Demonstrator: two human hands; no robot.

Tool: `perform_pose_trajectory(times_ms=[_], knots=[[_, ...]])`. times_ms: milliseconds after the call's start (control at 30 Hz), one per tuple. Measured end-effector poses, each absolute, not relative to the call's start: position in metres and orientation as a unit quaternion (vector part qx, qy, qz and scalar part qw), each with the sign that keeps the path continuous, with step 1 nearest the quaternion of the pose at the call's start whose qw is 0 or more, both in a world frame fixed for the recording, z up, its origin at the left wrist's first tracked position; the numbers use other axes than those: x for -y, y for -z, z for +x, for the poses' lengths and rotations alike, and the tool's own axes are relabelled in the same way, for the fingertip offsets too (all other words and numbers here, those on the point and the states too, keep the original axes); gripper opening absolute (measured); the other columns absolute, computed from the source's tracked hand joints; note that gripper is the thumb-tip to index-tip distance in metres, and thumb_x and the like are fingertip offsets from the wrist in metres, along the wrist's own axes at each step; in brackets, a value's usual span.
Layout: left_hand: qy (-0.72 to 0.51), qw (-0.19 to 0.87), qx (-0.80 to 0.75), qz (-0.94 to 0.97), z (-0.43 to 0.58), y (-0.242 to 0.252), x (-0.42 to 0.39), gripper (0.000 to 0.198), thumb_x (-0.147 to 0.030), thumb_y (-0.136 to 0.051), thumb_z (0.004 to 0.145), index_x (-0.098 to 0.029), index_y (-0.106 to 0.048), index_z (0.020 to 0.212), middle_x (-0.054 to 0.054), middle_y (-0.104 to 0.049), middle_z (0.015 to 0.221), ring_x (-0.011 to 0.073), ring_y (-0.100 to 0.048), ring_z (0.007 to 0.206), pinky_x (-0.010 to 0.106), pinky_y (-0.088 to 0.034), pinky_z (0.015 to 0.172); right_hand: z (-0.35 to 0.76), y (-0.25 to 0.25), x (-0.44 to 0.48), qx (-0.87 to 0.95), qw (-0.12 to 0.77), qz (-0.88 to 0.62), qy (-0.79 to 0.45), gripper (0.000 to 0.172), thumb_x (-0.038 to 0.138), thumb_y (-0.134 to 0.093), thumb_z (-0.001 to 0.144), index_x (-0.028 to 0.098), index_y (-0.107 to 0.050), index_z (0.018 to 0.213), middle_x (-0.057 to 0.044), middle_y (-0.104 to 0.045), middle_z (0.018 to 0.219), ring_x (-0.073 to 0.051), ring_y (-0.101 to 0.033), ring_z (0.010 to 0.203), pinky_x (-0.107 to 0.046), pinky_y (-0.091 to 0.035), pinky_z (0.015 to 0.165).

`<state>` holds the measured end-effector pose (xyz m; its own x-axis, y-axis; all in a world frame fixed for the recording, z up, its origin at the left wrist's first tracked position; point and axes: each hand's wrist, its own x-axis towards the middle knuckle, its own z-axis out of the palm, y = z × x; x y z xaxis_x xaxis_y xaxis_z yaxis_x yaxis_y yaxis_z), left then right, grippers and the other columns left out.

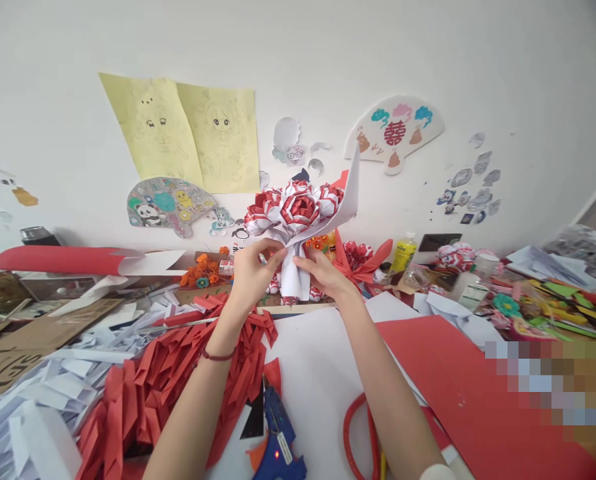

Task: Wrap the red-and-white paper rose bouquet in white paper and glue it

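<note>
A bouquet of red-and-white folded paper roses [298, 203] stands upright above the table, wrapped in a white paper sheet [345, 200] that rises to a point on its right. My left hand [251, 273] is closed on the wrap just below the flowers on the left side. My right hand [323, 272] pinches the wrap and stem bundle on the right side. The two hands almost meet at the bouquet's neck. A red cord sits on my left wrist.
A pile of red folded paper strips [168, 380] and white strips [43, 393] lies at left. A blue glue gun [278, 443] and red-handled scissors [358, 433] lie near me. A red sheet [478, 393], yellow glue bottle [403, 253] and craft clutter fill the right.
</note>
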<state>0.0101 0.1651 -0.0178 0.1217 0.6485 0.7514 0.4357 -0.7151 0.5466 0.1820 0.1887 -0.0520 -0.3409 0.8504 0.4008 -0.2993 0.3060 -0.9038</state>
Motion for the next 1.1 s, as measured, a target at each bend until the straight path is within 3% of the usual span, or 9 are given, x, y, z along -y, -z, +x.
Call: perform_pose_trajectory(times_ms=[300,433,600,733,800,867,1000,1100], knots=[[-0.508,0.070,-0.377,0.772,0.010,0.007,-0.148,0.023,-0.032,-0.056,0.090,-0.019,-0.074,0.092,0.002,-0.076,0.083,0.0158,-0.063,0.073,0.027,-0.044,0.071,0.187,0.048,-0.180,0.585,0.531,-0.216,-0.574,0.035,0.043,-0.080,0.068,0.023,-0.065,0.094,-0.001,-0.066,0.084,-0.019,-0.063,0.080,-0.030,-0.050,0.072],[-0.439,-0.015,-0.438,0.784,0.001,-0.009,-0.122,0.025,-0.034,-0.053,0.092,-0.023,-0.075,0.097,0.003,-0.077,0.092,0.0188,-0.066,0.078,0.027,-0.041,0.069,0.188,0.049,-0.181,0.581,0.521,-0.199,-0.593,0.036,0.042,-0.077,0.066,0.025,-0.065,0.095,-0.002,-0.065,0.078,-0.022,-0.063,0.082,-0.032,-0.050,0.069],[-0.294,-0.121,-0.494,0.809,-0.007,-0.029,-0.065,0.038,-0.044,-0.052,0.094,-0.023,-0.070,0.068,0.004,-0.066,0.061,0.0190,-0.059,0.056,0.028,-0.031,0.056,0.189,0.048,-0.178,0.581,0.516,-0.208,-0.595,0.040,0.044,-0.076,0.066,0.025,-0.065,0.099,-0.002,-0.064,0.078,-0.022,-0.063,0.082,-0.033,-0.050,0.067],[-0.124,-0.090,-0.471,0.869,-0.012,0.003,-0.014,0.038,-0.040,-0.065,0.087,-0.021,-0.063,0.055,0.005,-0.056,0.049,0.0198,-0.053,0.045,0.030,-0.030,0.052,0.188,0.045,-0.175,0.565,0.529,-0.210,-0.597,0.043,0.042,-0.076,0.065,0.024,-0.066,0.102,-0.001,-0.065,0.076,-0.022,-0.064,0.078,-0.033,-0.051,0.066],[-0.072,-0.079,-0.473,0.874,-0.015,0.039,0.013,0.028,-0.038,-0.072,0.083,-0.021,-0.067,0.061,0.006,-0.061,0.055,0.0212,-0.056,0.047,0.031,-0.033,0.051,0.188,0.043,-0.174,0.559,0.536,-0.210,-0.597,0.043,0.040,-0.077,0.064,0.023,-0.066,0.102,-0.001,-0.065,0.075,-0.022,-0.064,0.077,-0.033,-0.051,0.064],[-0.038,-0.085,-0.489,0.867,-0.018,0.081,0.038,0.014,-0.032,-0.078,0.078,-0.020,-0.072,0.074,0.008,-0.068,0.069,0.0245,-0.064,0.062,0.031,-0.041,0.058,0.187,0.041,-0.173,0.564,0.535,-0.207,-0.593,0.043,0.041,-0.078,0.065,0.021,-0.067,0.101,-0.001,-0.066,0.075,-0.022,-0.065,0.076,-0.032,-0.051,0.063],[-0.049,-0.156,-0.562,0.811,-0.022,0.153,0.070,0.040,-0.034,-0.082,0.074,-0.015,-0.070,0.108,0.009,-0.069,0.084,0.0277,-0.065,0.075,0.036,-0.049,0.062,0.187,0.038,-0.170,0.589,0.525,-0.195,-0.582,0.042,0.043,-0.076,0.069,0.020,-0.068,0.103,-0.002,-0.069,0.078,-0.022,-0.066,0.078,-0.032,-0.052,0.064],[-0.087,-0.199,-0.589,0.779,-0.023,0.179,0.076,0.050,-0.033,-0.076,0.081,-0.015,-0.062,0.125,0.009,-0.068,0.091,0.0270,-0.062,0.081,0.038,-0.050,0.069,0.186,0.037,-0.167,0.587,0.534,-0.193,-0.577,0.042,0.042,-0.076,0.069,0.020,-0.068,0.104,-0.002,-0.070,0.079,-0.022,-0.067,0.079,-0.032,-0.052,0.066]])
